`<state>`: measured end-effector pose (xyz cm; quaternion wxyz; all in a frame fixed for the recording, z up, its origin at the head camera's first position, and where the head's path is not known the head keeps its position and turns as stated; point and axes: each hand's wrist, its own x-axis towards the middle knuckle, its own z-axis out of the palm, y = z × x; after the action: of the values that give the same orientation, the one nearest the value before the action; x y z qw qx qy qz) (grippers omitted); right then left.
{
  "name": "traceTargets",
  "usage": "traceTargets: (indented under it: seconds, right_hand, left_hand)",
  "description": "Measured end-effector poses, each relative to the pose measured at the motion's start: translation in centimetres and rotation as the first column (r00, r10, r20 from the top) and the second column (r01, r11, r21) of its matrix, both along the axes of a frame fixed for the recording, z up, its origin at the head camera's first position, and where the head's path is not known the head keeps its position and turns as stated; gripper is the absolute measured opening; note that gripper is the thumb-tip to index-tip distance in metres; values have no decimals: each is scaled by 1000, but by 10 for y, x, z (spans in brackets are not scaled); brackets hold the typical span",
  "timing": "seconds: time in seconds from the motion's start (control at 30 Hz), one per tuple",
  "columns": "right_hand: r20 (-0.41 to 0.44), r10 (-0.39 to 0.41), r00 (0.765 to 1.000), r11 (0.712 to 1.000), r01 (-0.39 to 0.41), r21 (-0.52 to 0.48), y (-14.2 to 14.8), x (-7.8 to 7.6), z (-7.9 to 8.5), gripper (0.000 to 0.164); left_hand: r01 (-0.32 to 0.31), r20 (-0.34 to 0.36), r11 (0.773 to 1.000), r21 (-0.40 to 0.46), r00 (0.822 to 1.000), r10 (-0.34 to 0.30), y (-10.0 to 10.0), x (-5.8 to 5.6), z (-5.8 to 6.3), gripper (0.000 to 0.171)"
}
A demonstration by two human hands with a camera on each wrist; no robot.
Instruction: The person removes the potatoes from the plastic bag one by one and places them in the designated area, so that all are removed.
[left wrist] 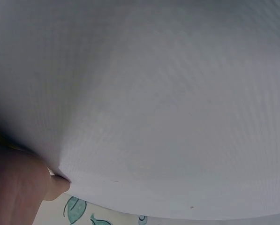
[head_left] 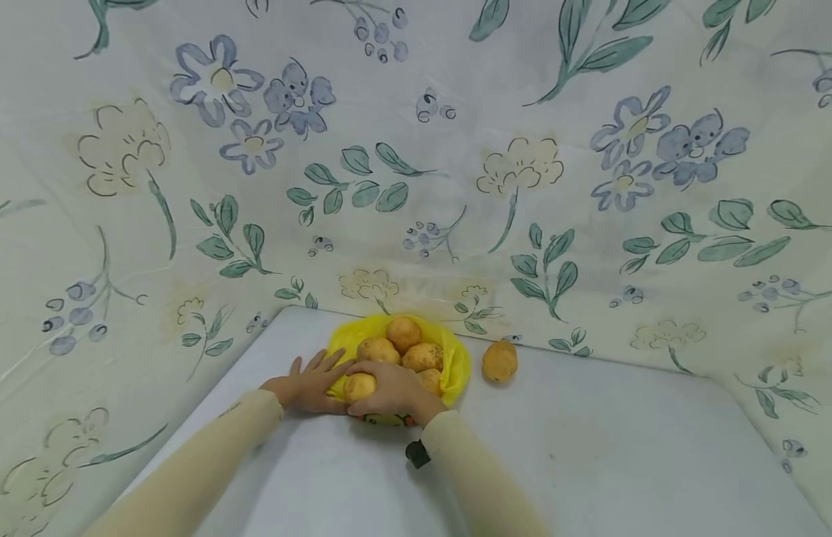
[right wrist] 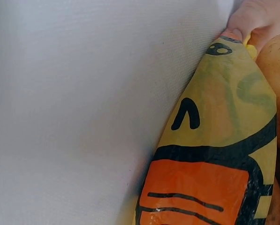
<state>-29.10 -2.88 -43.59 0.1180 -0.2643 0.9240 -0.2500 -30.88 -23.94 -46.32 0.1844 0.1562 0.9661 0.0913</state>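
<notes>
No brand name, word or number can be read on the yellow bag (right wrist: 243, 105), whose printed side shows graphic marks. From the right wrist, a black caret-shaped mark (right wrist: 193, 115) stands just off centre at 3 o'clock, an eye-like oval (right wrist: 219, 49) at 2 o'clock, and an orange panel (right wrist: 200, 185) with black strokes at 5 o'clock, none legible as lettering.
</notes>
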Motion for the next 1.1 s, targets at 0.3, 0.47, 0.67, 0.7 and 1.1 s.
traceTargets:
  seconds: [0.3,0.47,0.67,0.7,1.1]
  right_hand:
    - [22,-3,1000,1000,3,-28,1,3,-3,60]
    - [44,-10,999,997,14,-73,7,5,-2,62]
    - [38,-7,999,996,11,-86,11,2,-1,63]
    - [29,1,1000,996,2,-91,11,2,0,63]
    - [28,6,1000,996,-4,-87,5,0,3,62]
  left_hand:
    - [-10,-2,1000,4,1000,10,1,5,-5,102]
    - [-2,-12,1000,1,1000,2,1,8,-6,100]
    - [33,-29,999,-20,999,-33,0,7,-4,101]
    - [35,-32,999,-28,999,-35,0,6,-4,101]
    - [12,-20,999,-34,1000,-13,1,6,5,99]
